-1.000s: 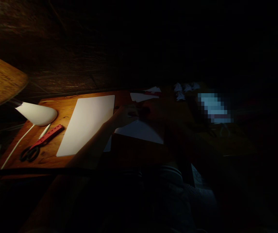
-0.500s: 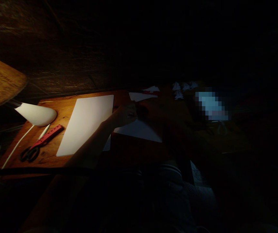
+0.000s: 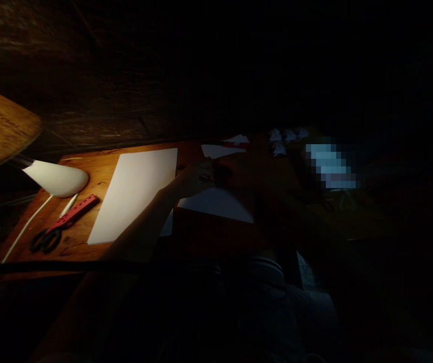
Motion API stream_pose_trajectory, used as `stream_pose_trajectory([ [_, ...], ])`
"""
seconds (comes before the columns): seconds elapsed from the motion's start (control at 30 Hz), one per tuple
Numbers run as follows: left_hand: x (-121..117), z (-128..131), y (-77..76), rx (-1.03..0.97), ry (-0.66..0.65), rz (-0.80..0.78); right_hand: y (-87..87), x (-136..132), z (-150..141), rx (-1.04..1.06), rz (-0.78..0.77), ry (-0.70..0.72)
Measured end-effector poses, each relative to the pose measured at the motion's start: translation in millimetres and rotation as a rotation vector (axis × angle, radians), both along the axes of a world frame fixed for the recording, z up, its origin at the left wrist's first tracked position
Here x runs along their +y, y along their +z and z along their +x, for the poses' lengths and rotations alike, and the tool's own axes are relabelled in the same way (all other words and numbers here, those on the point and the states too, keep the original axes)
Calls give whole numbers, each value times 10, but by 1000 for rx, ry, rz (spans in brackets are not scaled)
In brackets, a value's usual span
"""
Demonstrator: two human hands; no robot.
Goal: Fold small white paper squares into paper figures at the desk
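Note:
My left hand (image 3: 198, 177) reaches over the table with its fingers curled together. Whatever they hold, if anything, is lost in the dark. Close against it, my right hand (image 3: 229, 174) is a deep shadow whose fingers I cannot make out. Just below both hands lies a white sheet of paper (image 3: 214, 204), its right part in shadow. To the left, under the forearm, is a larger stack of white paper (image 3: 135, 189). Behind the hands are white paper pieces (image 3: 220, 150) with something red among them.
On the left stand a lamp's white base (image 3: 59, 179) and its brown shade (image 3: 0, 126). Near it lie red scissors (image 3: 70, 214) with black handles and a white pen (image 3: 68, 204). Several folded paper shapes (image 3: 277, 147) sit back right, beside a blurred bright screen (image 3: 331, 166).
Almost nothing differs. Both hands stay together over the sheet, with at most a slight shift of the fingers; the view has moved very slightly.

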State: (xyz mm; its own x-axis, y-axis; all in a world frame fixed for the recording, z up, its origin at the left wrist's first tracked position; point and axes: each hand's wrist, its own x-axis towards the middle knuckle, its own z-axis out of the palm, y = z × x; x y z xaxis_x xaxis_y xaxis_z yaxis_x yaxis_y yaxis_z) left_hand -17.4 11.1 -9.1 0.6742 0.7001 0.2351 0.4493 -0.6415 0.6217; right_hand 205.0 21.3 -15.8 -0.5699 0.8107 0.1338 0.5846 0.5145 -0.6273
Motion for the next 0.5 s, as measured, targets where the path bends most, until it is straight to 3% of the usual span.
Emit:
stream_pose_trajectory([
  [0.5, -7, -10, -8, 66, -5, 49, -1, 10, -35, -14, -28, 6],
])
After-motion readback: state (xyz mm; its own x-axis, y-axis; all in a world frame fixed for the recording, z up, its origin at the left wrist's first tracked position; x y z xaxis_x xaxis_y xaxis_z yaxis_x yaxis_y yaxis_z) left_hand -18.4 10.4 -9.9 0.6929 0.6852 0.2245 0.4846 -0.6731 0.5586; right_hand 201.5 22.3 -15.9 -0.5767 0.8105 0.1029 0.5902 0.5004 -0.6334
